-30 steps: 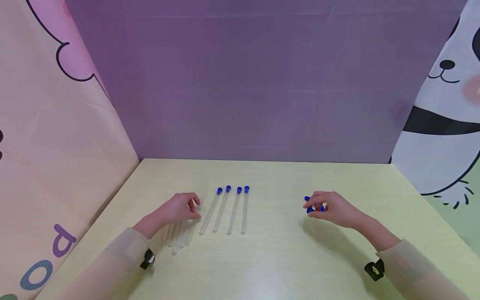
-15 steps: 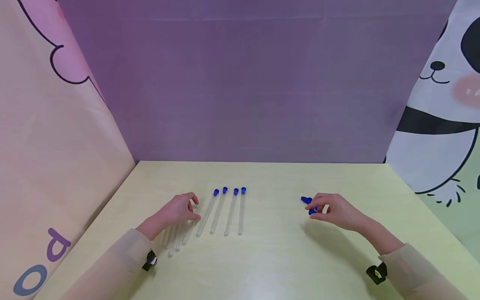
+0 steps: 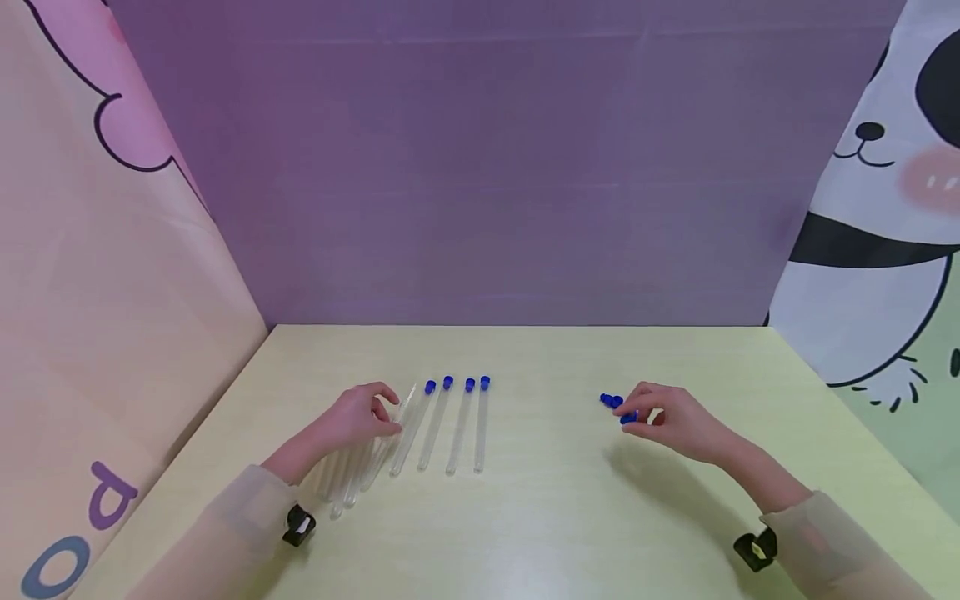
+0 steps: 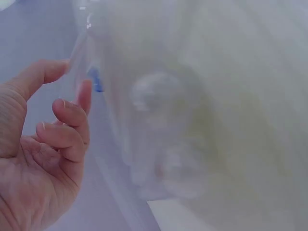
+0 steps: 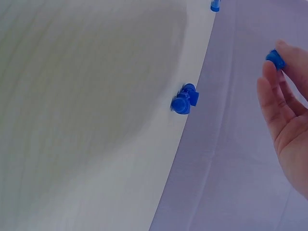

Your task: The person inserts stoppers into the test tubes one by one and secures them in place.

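Clear test tube (image 3: 408, 400), one, no cap showing: slanting at the left hand (image 3: 354, 417), whose thumb and finger seem to be pinching it; likely light, stiff and slippery (brittle, if glass), best gripped mid-barrel. Blue cap (image 5: 275, 59), one: the right hand (image 3: 678, 417) is pinching it apart from the loose caps (image 5: 182, 103); probably light, firm, best held by its sides. Capped tubes (image 3: 460, 433), four: lying between the hands.

Purple backdrop (image 3: 480, 167) behind the pale counter (image 3: 555, 525), faint horizontal creases. Left panel (image 3: 112, 317) pinkish, printed letters (image 3: 112, 479) in purple and blue. Right panel (image 3: 930, 458): black-and-white cartoon animal (image 3: 862, 312).
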`<state>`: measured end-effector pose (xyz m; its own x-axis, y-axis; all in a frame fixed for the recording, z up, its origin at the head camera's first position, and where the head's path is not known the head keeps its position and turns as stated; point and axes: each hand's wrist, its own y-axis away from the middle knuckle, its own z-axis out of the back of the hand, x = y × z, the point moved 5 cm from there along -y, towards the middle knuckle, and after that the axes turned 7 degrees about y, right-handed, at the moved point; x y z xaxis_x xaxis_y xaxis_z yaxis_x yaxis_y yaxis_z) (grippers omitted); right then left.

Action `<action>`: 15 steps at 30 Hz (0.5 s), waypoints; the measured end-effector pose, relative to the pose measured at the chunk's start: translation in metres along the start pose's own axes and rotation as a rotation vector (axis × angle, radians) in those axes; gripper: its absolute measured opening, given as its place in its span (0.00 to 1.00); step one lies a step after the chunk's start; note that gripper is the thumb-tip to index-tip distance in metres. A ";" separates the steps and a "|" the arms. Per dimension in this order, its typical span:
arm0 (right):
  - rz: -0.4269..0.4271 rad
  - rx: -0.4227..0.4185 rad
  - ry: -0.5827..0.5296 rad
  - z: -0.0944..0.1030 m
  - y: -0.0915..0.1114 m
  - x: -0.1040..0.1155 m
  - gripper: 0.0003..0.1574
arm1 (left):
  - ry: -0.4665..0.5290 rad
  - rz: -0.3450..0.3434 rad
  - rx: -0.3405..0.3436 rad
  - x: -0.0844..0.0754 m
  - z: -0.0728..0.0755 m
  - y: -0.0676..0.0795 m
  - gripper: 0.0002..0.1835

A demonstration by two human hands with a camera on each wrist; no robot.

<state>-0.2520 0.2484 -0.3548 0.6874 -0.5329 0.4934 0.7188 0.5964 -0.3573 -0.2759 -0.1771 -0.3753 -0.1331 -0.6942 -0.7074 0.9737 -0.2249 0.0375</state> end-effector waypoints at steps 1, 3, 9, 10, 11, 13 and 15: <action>-0.007 -0.013 -0.005 0.001 0.000 0.000 0.10 | 0.017 -0.021 -0.003 -0.003 0.002 0.001 0.21; -0.015 -0.040 -0.023 0.002 0.000 0.002 0.09 | 0.049 -0.077 -0.004 -0.009 0.005 0.003 0.21; 0.013 -0.066 -0.104 0.005 -0.003 0.012 0.11 | 0.117 -0.208 0.008 -0.033 0.007 0.008 0.19; 0.019 -0.066 -0.122 0.006 -0.003 0.014 0.12 | 0.124 -0.222 0.011 -0.038 0.006 0.009 0.17; 0.026 -0.066 -0.142 0.006 -0.005 0.016 0.13 | 0.128 -0.234 0.015 -0.042 0.005 0.009 0.16; 0.043 -0.067 -0.177 0.007 -0.007 0.021 0.14 | 0.143 -0.253 0.028 -0.051 0.001 0.010 0.14; 0.062 -0.067 -0.202 0.007 -0.010 0.025 0.15 | 0.167 -0.264 0.044 -0.059 -0.003 0.011 0.12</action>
<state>-0.2430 0.2335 -0.3333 0.7002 -0.3613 0.6157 0.6861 0.5791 -0.4404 -0.2568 -0.1364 -0.3352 -0.3445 -0.4865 -0.8029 0.9001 -0.4141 -0.1353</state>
